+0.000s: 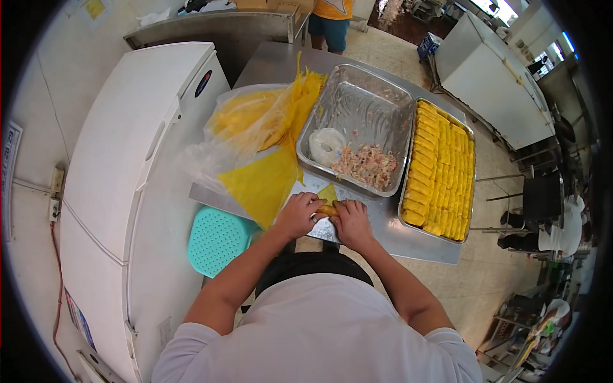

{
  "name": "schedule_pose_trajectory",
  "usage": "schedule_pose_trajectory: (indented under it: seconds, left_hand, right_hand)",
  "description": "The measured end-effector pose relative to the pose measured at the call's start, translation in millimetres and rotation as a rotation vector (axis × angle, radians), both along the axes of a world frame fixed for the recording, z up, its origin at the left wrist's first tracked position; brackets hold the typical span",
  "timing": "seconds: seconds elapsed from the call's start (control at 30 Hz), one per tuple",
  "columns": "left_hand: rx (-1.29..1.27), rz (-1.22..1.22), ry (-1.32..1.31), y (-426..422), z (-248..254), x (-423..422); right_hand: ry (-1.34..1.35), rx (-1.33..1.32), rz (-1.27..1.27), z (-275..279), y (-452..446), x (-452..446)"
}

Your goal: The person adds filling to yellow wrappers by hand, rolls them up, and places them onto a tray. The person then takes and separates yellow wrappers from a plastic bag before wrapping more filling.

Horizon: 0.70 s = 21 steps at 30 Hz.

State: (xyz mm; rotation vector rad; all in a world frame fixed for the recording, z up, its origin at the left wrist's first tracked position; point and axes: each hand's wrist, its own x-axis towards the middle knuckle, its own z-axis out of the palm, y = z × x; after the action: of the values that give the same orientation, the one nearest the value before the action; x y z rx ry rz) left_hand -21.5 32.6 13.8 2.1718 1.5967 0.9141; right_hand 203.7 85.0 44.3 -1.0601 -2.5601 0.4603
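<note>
At the front edge of the metal table, my left hand (301,214) and my right hand (350,221) both close their fingers on the ends of a small yellow roll (327,210). A flap of yellow wrapper (328,193) extends from it, away from me. Just beyond my hands is a deep metal tray (364,83) with chopped filling (368,167) and a whitish round item (326,145) inside. Yellow wrapper sheets (260,185) lie left of the tray, partly in a clear plastic bag (220,150). Several rows of yellow rolls (440,169) fill a second tray at the right.
A turquoise perforated stool (219,241) stands below the table's left side. White freezers are at the left (121,153) and upper right (491,76). A person (331,22) stands beyond the table. Another person (562,230) is at the far right.
</note>
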Motion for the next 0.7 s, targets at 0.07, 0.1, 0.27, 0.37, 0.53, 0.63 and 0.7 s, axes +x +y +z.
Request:
schedule_pose_trajectory:
  seconds: [0.07, 0.1, 0.27, 0.37, 0.53, 0.63, 0.7]
  left_hand:
    - [0.001, -0.014, 0.017, -1.9, 9.4, 0.5]
    - [-0.010, -0.014, 0.024, -2.5, 10.0, 0.3]
    - [-0.049, -0.058, 0.036, -2.8, 1.4, -0.8]
    - [-0.021, -0.024, 0.018, -3.2, 5.4, 3.6]
    - [-0.028, -0.082, 0.031, -3.0, -0.1, 3.7]
    - [-0.025, -0.110, 0.030, -9.8, -5.5, 6.6]
    - [-0.015, -0.113, 0.017, -14.4, -4.2, 9.1]
  right_hand:
    - [0.078, -0.045, -0.017, 12.9, 0.8, 1.5]
    - [0.111, -0.006, -0.019, 20.1, 6.5, 0.8]
    - [0.132, -0.035, -0.086, 66.0, 86.2, -29.2]
    - [-0.080, -0.038, 0.025, 63.5, 144.2, -52.8]
    - [-0.523, 0.072, 0.182, 55.8, 175.4, -83.6]
    - [-0.658, 0.086, 0.201, 51.3, 176.1, -89.1]
    - [-0.717, -0.011, 0.153, 58.1, 176.1, -88.7]
